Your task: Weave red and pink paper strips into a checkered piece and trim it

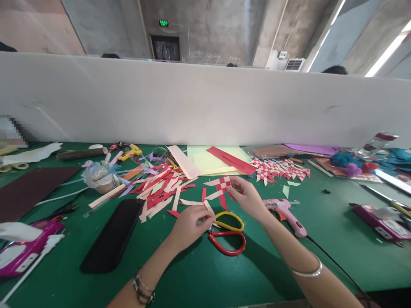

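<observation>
My right hand (pixel 245 196) pinches the right edge of a small red-and-white checkered woven paper piece (pixel 222 185), held above the table. Loose strip ends stick out from its left side and bottom. Lower and to the left, my left hand (pixel 192 226) has its thumb and fingertips pressed together; whatever they hold, if anything, I cannot make out. Scissors with one yellow and one red handle (pixel 228 244) lie against those fingertips, their blades mostly hidden. Just beyond the left hand, pink and red paper strips (pixel 160 188) lie in a loose heap.
Finished-looking checkered pieces (pixel 279 169) are piled at the back right. A pink glue gun (pixel 287 214) lies beside my right forearm, its cord trailing forward. At left are a black phone-like slab (pixel 112 237) and a magenta power strip (pixel 28 246). A white partition (pixel 205 102) closes the back.
</observation>
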Demonstrator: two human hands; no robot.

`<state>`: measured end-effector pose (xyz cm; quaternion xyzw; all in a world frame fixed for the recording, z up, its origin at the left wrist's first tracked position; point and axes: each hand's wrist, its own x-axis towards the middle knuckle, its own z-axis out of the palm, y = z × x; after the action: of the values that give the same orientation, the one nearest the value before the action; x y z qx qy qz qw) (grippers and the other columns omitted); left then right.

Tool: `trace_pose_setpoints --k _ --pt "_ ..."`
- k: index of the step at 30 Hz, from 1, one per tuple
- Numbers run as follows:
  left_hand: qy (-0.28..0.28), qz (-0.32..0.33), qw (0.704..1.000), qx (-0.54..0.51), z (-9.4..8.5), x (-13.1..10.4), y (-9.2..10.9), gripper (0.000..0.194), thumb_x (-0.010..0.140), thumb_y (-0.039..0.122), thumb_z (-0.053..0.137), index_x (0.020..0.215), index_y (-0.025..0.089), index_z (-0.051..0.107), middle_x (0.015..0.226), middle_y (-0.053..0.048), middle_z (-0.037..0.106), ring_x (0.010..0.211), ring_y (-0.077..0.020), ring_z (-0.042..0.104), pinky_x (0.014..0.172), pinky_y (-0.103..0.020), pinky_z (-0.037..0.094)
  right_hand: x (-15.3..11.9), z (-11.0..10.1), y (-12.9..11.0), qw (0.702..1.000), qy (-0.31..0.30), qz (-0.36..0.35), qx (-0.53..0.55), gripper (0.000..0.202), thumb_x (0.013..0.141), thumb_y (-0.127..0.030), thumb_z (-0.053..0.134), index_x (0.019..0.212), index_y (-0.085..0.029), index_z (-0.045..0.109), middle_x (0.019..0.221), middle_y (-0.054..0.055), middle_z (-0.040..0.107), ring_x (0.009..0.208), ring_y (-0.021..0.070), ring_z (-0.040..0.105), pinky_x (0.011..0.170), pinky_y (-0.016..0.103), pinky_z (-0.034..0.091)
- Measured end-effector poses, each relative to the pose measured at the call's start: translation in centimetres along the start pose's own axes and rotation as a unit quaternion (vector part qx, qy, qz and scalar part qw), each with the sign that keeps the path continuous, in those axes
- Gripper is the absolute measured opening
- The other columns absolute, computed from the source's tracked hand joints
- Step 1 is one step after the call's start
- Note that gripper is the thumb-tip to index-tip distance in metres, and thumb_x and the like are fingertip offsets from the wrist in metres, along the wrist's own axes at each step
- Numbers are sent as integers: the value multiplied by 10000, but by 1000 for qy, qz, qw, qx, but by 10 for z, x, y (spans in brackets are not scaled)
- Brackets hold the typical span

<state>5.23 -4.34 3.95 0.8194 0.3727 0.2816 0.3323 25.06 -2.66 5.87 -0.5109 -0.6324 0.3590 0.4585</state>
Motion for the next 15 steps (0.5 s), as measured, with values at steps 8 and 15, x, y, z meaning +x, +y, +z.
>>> trace_pose_setpoints --k 8,15 --pt "-147 110 942 282 57 -36 20 554 849 525 437 1340 273 383 1412 -66 381 1273 -284 356 1012 -476 325 -7 -16 -6 999 21 -11 -39 334 805 -326 473 1104 -177 461 744 6 556 644 129 497 584 249 415" --pt "-101 129 911 379 70 -35 4 357 915 306 399 1261 267 477 1370 -13 450 1250 -199 399 1040 -417 294 -8 -24 -6 999 4 -25 -47 294 810 -310 449 1069 -180 491 656 -27 509 587 119 476 569 251 403"
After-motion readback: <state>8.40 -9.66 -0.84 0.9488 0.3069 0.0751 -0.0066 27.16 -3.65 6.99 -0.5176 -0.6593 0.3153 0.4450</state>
